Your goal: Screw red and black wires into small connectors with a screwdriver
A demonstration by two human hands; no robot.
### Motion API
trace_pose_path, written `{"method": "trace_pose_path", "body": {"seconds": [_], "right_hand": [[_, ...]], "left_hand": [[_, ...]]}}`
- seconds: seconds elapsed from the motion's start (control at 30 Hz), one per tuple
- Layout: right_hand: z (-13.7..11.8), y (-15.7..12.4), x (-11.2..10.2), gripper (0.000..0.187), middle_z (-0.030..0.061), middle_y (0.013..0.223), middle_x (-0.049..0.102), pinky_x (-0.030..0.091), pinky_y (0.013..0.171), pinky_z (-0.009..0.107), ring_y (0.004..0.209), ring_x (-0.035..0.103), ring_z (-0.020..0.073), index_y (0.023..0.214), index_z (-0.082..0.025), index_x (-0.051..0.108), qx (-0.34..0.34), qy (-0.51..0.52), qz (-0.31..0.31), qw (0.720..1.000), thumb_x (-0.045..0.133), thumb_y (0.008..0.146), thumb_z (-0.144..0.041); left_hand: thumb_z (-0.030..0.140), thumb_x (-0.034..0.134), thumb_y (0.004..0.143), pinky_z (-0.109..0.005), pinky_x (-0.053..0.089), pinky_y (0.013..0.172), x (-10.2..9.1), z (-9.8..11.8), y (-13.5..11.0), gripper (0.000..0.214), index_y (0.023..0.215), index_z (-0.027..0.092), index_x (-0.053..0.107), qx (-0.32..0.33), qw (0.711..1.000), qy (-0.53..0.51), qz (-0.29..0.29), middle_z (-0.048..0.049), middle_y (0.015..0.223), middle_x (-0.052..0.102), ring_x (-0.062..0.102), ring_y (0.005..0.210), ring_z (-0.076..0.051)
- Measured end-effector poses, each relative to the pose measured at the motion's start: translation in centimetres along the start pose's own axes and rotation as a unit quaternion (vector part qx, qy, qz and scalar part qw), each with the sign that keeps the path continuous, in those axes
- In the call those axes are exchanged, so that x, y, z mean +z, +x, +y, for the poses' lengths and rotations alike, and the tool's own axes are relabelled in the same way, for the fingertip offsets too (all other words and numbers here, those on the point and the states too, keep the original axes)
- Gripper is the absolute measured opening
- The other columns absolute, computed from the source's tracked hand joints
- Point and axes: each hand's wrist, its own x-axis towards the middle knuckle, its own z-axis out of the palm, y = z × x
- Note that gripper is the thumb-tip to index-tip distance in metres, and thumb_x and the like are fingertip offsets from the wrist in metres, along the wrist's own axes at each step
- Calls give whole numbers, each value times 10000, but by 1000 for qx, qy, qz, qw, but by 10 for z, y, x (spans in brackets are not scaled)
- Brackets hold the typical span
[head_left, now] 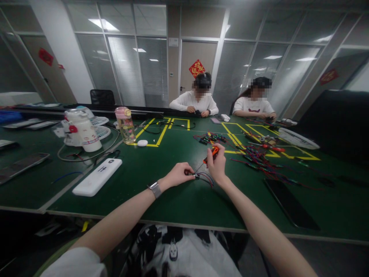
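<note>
My left hand (pixel 181 174), with a watch at its wrist, pinches a small dark connector (pixel 196 176) just above the green tabletop. Thin red, blue and black wires (pixel 206 177) trail from that connector to the right. In my right hand (pixel 217 165) is a screwdriver (pixel 211 154) with an orange and black handle. Its thin shaft slants down and left, and the tip is at or very near the connector; contact is too small to tell. My left fingers partly cover the connector.
Wired green parts (pixel 259 159) lie piled right of my hands, with another bundle (pixel 211 137) beyond. A black phone (pixel 291 204) lies at the right, a white power bank (pixel 98 177) at the left. Bottles (pixel 125 127) stand farther back. Two people (pixel 196 100) sit across the table.
</note>
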Motion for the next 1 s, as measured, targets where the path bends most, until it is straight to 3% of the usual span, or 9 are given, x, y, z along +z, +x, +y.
{"method": "trace_pose_path", "body": {"seconds": [0.17,0.33,0.47,0.63,0.83,1.0], "right_hand": [[-19,10,-7,189,-16,715,532,425,573,260,591,519,138,1024,-206,507,-59,17,-83,995,534,879,-324],[-38,24,-9,185,26,815,614,481,712,300,738,586,165,922,-209,594,-41,125,-150,980,483,912,-358],[-40,30,-2,182,37,849,607,477,703,286,817,574,175,848,-207,628,-41,170,-152,973,532,883,-358],[-43,30,3,173,14,792,572,462,632,254,705,558,138,854,-210,651,-20,204,-124,971,515,894,-308],[-45,28,-1,204,24,834,578,487,654,266,744,603,146,976,-215,665,-6,241,-186,953,516,898,-331],[-41,29,-7,231,33,841,609,511,678,286,769,621,161,1000,-209,655,23,257,-190,947,533,889,-371]], "left_hand": [[365,703,751,-244,424,655,0,0,1,231,875,173,731,-9,1000,12,-8,-26,825,616,562,728,-143],[364,701,758,-252,434,694,-2,2,0,227,867,168,737,-11,1000,20,-9,-40,860,639,581,758,-156],[343,703,760,-250,435,702,-1,4,0,204,856,167,741,-15,1000,21,-9,-42,862,644,585,760,-156],[316,695,762,-246,433,688,-2,6,1,195,854,147,729,-10,1000,26,-11,-45,847,639,584,752,-153],[298,673,769,-253,447,718,-6,2,2,208,903,143,711,21,998,29,-48,-52,902,632,586,780,-158],[316,657,790,-256,447,733,-6,1,1,214,910,148,714,19,998,26,-48,-57,916,634,584,791,-160]]}}
